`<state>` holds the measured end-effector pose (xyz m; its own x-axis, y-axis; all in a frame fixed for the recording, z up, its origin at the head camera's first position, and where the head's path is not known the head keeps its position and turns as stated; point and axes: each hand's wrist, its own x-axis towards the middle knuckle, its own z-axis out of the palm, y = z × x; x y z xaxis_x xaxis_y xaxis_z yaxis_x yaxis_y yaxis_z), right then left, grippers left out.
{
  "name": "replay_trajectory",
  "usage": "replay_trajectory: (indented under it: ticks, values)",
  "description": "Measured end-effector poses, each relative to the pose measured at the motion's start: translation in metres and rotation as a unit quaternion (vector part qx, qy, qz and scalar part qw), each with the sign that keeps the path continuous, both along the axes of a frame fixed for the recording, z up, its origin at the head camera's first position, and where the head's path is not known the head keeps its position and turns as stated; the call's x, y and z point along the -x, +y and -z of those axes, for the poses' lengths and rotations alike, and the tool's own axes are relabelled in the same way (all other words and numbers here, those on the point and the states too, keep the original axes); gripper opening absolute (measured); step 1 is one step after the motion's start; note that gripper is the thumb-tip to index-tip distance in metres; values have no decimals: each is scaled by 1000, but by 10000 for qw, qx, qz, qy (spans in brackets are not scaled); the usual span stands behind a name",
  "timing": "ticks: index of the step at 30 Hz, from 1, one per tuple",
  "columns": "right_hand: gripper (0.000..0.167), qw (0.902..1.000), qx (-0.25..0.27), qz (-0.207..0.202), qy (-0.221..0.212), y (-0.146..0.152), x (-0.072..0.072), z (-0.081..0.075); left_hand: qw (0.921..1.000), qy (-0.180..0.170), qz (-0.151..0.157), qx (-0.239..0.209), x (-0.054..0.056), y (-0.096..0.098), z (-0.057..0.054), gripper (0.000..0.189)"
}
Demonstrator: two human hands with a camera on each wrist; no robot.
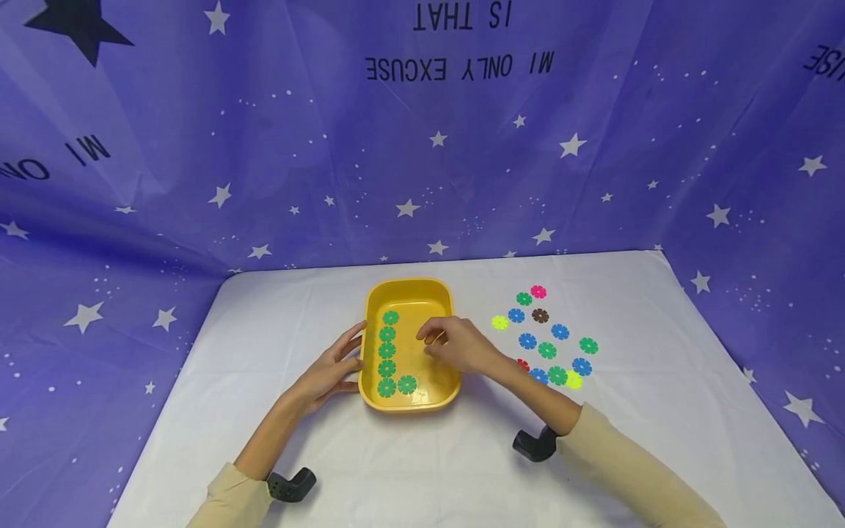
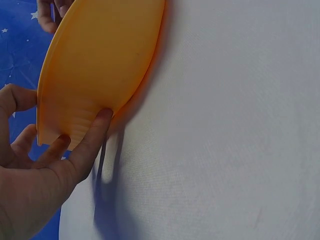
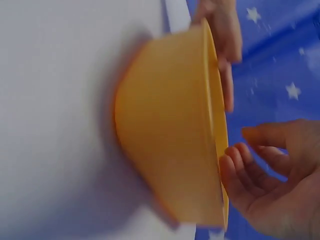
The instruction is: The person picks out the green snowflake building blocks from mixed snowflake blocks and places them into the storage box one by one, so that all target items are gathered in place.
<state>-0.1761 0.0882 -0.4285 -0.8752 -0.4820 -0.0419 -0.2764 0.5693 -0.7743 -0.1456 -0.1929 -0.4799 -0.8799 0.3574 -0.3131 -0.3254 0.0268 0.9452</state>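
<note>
A yellow plastic tray [image 1: 432, 392] stands on the white-covered table. Along its left side, inside, several green notched discs [image 1: 386, 350] form a column, and one more green disc [image 1: 407, 384] lies right of the lowest. My left hand [image 1: 328, 372] rests its spread fingertips against the tray's left outer wall, as the left wrist view also shows. Over the tray's right half hovers my right hand [image 1: 464, 345], fingers loosely bent. In the right wrist view its thumb [image 3: 265, 134] stands apart from the fingers near the rim, with nothing visible between them.
Right of the tray, loose discs are scattered on the table: blue [image 1: 527, 341], green [image 1: 547, 350], yellow [image 1: 499, 323], pink [image 1: 538, 292], brown [image 1: 540, 315] and a red one [image 1: 523, 364] partly behind the forearm. A purple star-patterned cloth [image 1: 409, 169] encloses the table's back and sides.
</note>
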Motion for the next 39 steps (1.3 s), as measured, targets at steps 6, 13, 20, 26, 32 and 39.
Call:
replay_trajectory:
  ticks: [6, 13, 20, 26, 32, 39]
  values:
    - [15, 9968, 350, 638, 344, 56, 19, 5, 10000, 9, -2, 32, 0, 0, 1, 79]
    - [22, 9847, 209, 1604, 643, 126, 49, 34, 10000, 27, -7, 44, 1, -1, 1, 79]
    - [29, 9738, -90, 2250, 324, 160, 69, 57, 10000, 56, 38, 16, 1, -2, 2, 79]
    - [34, 9700, -155, 2427, 64, 164, 82, 69, 10000, 48, 35, 2, 1, -1, 3, 79]
    - [35, 9653, -263, 2597, -5, 163, 91, 77, 10000, 42, 35, -11, 1, -1, 2, 79]
    - [37, 9629, -591, 2634, -46, 161, 96, 76, 10000, 29, 11, -22, 0, 0, 1, 80]
